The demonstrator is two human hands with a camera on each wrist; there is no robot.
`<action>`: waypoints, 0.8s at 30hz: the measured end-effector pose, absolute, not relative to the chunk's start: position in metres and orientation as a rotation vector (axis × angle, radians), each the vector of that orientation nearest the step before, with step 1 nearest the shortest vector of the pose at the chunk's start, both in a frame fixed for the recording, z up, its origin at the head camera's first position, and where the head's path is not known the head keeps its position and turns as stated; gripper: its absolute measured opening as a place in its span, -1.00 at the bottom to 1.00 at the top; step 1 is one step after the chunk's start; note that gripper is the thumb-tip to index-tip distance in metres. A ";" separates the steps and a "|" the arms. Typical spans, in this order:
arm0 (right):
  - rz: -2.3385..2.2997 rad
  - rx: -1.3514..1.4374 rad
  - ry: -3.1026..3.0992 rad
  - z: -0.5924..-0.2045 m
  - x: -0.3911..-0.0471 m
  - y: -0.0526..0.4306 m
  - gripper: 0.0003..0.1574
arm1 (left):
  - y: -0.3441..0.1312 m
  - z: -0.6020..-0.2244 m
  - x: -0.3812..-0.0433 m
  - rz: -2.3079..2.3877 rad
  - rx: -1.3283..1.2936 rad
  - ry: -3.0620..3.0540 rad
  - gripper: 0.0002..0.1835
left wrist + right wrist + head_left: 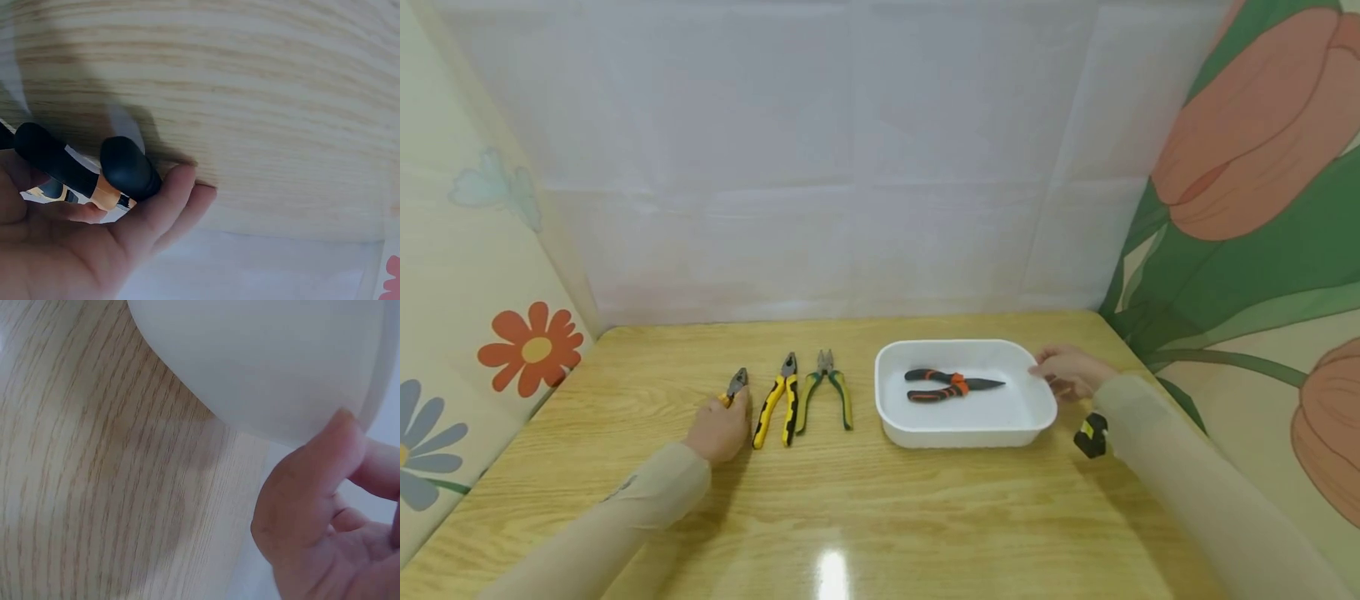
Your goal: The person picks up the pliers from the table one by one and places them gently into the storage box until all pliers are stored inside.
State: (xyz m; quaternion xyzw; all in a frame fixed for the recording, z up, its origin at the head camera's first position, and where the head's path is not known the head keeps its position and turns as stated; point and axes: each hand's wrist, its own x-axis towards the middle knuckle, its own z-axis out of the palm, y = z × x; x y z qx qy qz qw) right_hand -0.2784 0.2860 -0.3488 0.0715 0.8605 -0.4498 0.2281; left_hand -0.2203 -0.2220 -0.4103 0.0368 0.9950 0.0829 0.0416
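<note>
At the left of the table my left hand (719, 427) grips a pair of pliers (739, 382) by the handles; the dark jaws point away from me. In the left wrist view the black-and-orange handles (128, 167) show between the curled fingers and the thumb side. My right hand (1067, 371) pinches the right rim of a white plastic basin (891, 421), its thumb over the edge in the right wrist view. Inside the basin lie black-and-orange long-nose pliers (970, 385). Beside my left hand are yellow-and-black pliers (767, 414), then green-handled pliers (846, 402).
The wood-grain table (880, 508) meets a white cloth backdrop (820, 183) at its far edge. Flower-printed panels (1240, 275) stand on both sides. A small black-and-yellow object (1092, 435) is at the right wrist.
</note>
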 end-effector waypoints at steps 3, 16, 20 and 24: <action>-1.233 0.192 2.378 -0.349 -0.278 0.285 -0.84 | -0.225 -0.413 -0.222 0.205 0.153 3.091 -0.54; -1.246 0.186 2.370 -0.349 -0.279 0.287 -0.83 | -0.230 -0.409 -0.219 -0.011 0.394 3.367 -0.78; -1.241 0.195 2.374 -0.350 -0.280 0.287 -0.83 | -0.233 -0.407 -0.221 -0.055 0.438 3.355 -0.80; -1.235 0.201 2.379 -0.350 -0.281 0.286 -0.84 | -0.236 -0.403 -0.222 -0.083 0.439 3.336 -0.73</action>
